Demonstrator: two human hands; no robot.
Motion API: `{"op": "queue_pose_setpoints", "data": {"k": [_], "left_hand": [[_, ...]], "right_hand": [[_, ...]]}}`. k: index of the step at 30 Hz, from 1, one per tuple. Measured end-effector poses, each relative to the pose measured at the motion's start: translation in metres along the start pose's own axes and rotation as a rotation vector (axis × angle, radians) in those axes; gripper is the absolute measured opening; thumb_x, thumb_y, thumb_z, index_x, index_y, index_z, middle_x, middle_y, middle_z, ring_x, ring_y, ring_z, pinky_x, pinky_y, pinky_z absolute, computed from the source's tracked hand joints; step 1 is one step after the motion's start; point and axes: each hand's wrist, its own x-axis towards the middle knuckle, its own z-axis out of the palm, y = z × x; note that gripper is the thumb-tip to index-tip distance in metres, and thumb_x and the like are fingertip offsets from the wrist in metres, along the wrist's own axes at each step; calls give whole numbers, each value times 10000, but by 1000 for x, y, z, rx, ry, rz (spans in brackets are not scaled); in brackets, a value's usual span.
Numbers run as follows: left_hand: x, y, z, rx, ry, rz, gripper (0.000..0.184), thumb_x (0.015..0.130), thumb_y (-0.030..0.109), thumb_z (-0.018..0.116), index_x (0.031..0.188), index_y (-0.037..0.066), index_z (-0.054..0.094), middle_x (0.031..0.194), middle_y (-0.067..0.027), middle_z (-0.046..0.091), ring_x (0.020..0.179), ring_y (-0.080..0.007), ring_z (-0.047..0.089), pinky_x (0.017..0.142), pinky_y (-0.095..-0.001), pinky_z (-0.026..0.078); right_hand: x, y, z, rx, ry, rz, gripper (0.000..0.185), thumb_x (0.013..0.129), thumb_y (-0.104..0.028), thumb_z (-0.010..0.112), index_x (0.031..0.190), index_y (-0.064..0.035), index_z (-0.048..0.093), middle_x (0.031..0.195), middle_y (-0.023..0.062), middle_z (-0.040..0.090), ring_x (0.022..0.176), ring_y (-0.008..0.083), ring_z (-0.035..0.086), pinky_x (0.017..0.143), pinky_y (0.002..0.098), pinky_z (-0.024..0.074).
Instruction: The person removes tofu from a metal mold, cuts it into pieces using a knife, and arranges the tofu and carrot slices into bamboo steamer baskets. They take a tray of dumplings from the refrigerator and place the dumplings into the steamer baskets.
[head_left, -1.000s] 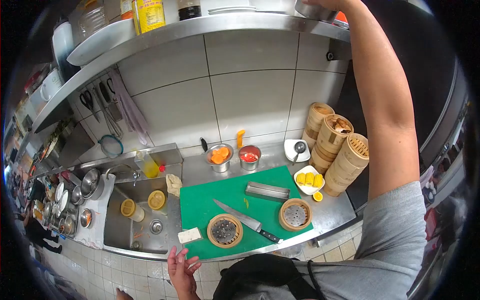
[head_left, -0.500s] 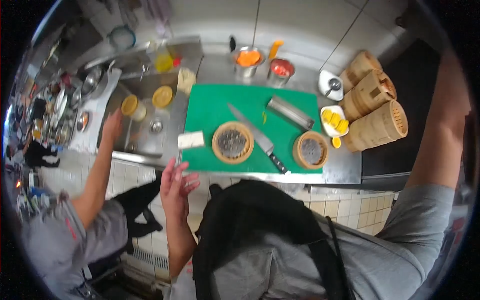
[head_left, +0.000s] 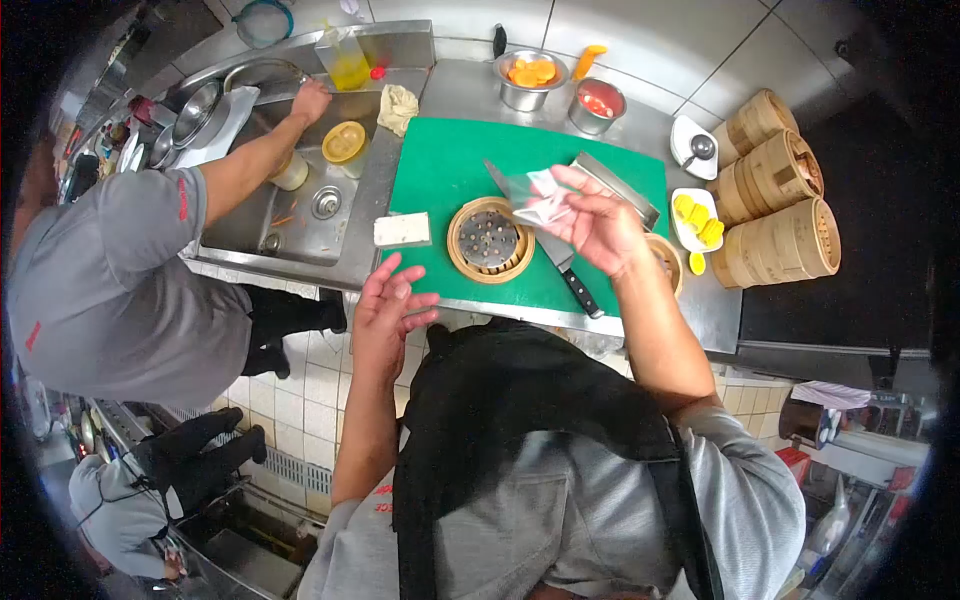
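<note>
In my right hand (head_left: 605, 225), raised over the green cutting board (head_left: 445, 160), is a crumpled piece of clear plastic film (head_left: 540, 198) pinched between the fingers. My left hand (head_left: 388, 308) hangs empty with fingers apart at the board's front left edge, just below a white rectangular block (head_left: 402, 230). Between the hands a round bamboo steamer (head_left: 490, 240) with a dark perforated liner rests on the board. A black-handled knife (head_left: 575, 285) lies diagonally beside it, partly behind the film. My right forearm partly covers a second bamboo steamer (head_left: 664, 256) and a long metal piece (head_left: 625, 185).
A co-worker (head_left: 130, 270) reaches into the sink (head_left: 340, 240) at left. Metal bowls (head_left: 523, 95) of orange slices and red pieces stand behind the board. Stacked bamboo steamers (head_left: 775, 245), a dish of yellow pieces (head_left: 697, 220) and a spoon dish (head_left: 695, 147) sit at right.
My right arm has swung in from the far right; its hand now shows over the board with the plastic film. The co-worker's hand has moved from a yellow-lidded container toward the faucet.
</note>
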Motion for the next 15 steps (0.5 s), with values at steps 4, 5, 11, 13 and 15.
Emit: {"op": "queue_pose_setpoints", "data": {"k": [4,5,11,13,15], "left_hand": [[3,-1,-2,-1,-39,-23,481,1006,147,560,1451,57,402,1272,-136,600,936,-226,690,756,-355,610],[5,-3,-2,3,-42,-24,478,1005,146,559,1449,60,405,1271,-133,601,930,-225,688,758,-355,608],[14,-9,-5,70,-39,-12,486,1010,178,562,1455,57,406,1279,-133,604,941,-232,692,760,-352,597],[16,-11,-5,61,-38,-21,504,995,162,585,1455,62,406,1269,-120,604,934,-217,685,756,-343,590],[19,-14,-6,52,-42,-31,523,979,147,609,1455,67,407,1259,-107,604,927,-202,678,752,-334,582]], "right_hand": [[-6,21,7,-159,43,-43,399,968,-31,498,1364,15,516,1297,253,606,1167,363,631,1003,457,512],[-7,23,11,-307,95,-107,397,979,-53,506,1370,13,516,1307,236,606,1183,347,624,1015,452,498],[-3,73,13,-1109,-47,-334,388,1006,-201,551,1360,-43,566,1440,152,541,1363,273,486,1135,503,355],[0,91,6,-1950,-255,-557,445,990,-260,577,1380,-49,557,1483,183,487,1428,348,393,1178,564,226],[5,106,-8,-1958,-328,-440,533,954,-392,606,1378,-73,566,1519,211,418,1462,379,313,1185,619,116]]}}
